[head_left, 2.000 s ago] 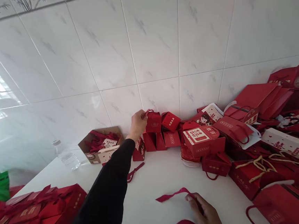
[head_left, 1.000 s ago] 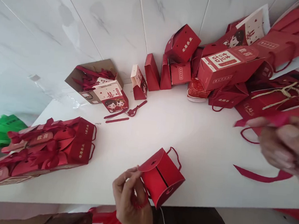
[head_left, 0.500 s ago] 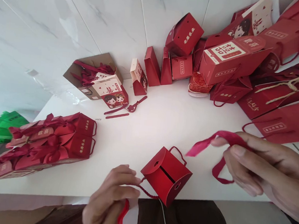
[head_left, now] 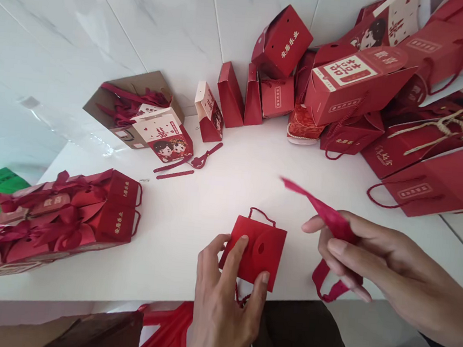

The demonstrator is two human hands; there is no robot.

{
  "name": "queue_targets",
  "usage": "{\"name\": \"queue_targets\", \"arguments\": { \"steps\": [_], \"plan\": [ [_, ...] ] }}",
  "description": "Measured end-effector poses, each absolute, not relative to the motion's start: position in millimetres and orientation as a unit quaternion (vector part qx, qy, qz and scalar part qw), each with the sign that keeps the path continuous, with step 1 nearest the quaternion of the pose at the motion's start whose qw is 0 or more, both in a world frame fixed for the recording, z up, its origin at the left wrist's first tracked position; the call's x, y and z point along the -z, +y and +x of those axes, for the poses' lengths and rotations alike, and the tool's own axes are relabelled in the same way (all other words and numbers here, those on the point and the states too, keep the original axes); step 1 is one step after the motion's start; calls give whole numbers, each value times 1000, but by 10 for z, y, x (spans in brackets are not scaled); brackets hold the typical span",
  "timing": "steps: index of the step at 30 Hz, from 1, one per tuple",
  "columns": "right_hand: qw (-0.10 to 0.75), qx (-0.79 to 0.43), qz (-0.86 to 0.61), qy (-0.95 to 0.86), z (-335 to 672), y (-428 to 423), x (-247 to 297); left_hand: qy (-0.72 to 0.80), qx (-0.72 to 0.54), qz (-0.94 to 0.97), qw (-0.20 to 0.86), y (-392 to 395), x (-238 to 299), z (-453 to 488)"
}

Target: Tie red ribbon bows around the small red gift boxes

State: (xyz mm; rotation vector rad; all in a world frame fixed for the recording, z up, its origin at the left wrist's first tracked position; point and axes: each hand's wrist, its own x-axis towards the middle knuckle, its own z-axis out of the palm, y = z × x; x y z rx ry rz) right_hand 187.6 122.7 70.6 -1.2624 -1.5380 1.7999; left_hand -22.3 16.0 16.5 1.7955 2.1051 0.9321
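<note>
A small red gift box point(head_left: 268, 247) with a cord handle sits near the table's front edge, its flap with an oval hole facing up. My left hand point(head_left: 224, 297) grips this box, index finger on its top, thumb at the near right side and the other fingers along the left side. To the right, my right hand point(head_left: 365, 261) is closed on a dark red ribbon point(head_left: 335, 217), held between thumb and fingers. One ribbon end points up and left over the table; the rest loops below the fingers.
Ribbon-tied red boxes point(head_left: 70, 208) stand at the left. Behind them, a cardboard box point(head_left: 94, 99) holds ribbons. Loose dark red strips point(head_left: 174, 174) lie mid-table. Red boxes and bags point(head_left: 356, 92) are piled at the back right. A red stool point(head_left: 165, 329) shows below the table.
My left hand has moved right and up onto the gift box, which has turned and its flap now lies closed. The ribbon in my right hand has shifted slightly left, its end higher.
</note>
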Motion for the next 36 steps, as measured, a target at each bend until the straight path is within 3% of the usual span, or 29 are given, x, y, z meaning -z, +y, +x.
{"name": "queue_targets", "arguments": {
  "steps": [8,17,36],
  "plan": [
    [158,-678,-432,-573,1853,1211,-669,688,-362,618,115,238,-340,-293],
    [151,-644,-471,-584,1777,1180,-671,640,-376,642,190,347,-296,-268],
    [60,-634,-471,-611,1803,1206,-703,655,-433,599,157,354,-342,-151]
  ]
}}
